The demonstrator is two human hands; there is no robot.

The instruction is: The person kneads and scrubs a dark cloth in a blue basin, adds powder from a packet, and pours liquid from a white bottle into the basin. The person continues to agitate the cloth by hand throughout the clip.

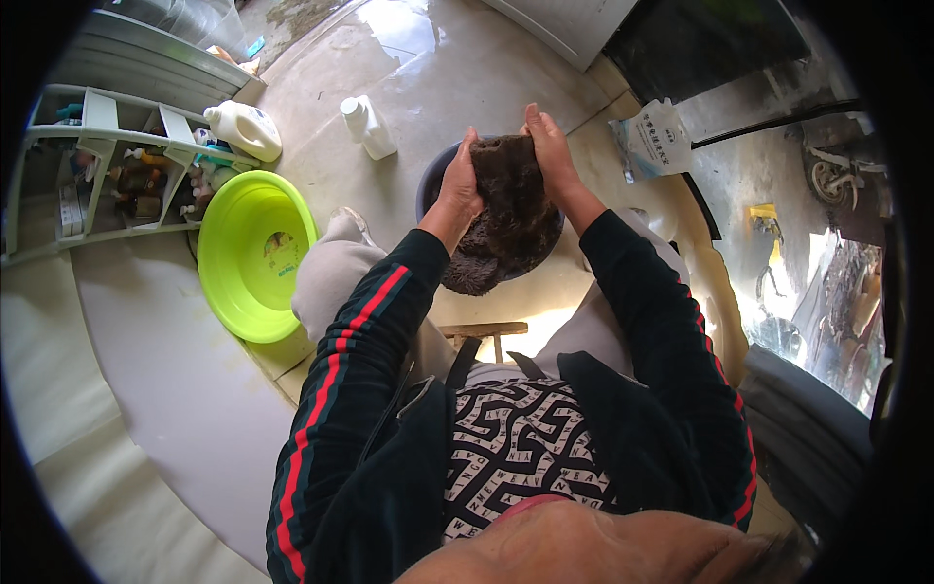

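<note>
Between my knees stands a dark round basin, mostly hidden by a bundle of dark brown, shaggy plush fabric. My left hand grips one side of the fabric's raised upper part. On the opposite side, my right hand clasps the same piece, thumb pointing away from me. The fabric looks wet and matted. Its lower end bulges over the basin's near rim. How much of it lies inside the basin, and whether there is water, is hidden.
A lime-green oval basin rests by my left knee. Beyond it are a white shelf of bottles and a cream jug. A white bottle stands on the floor. To the right is a printed white pouch; a wooden stool shows below.
</note>
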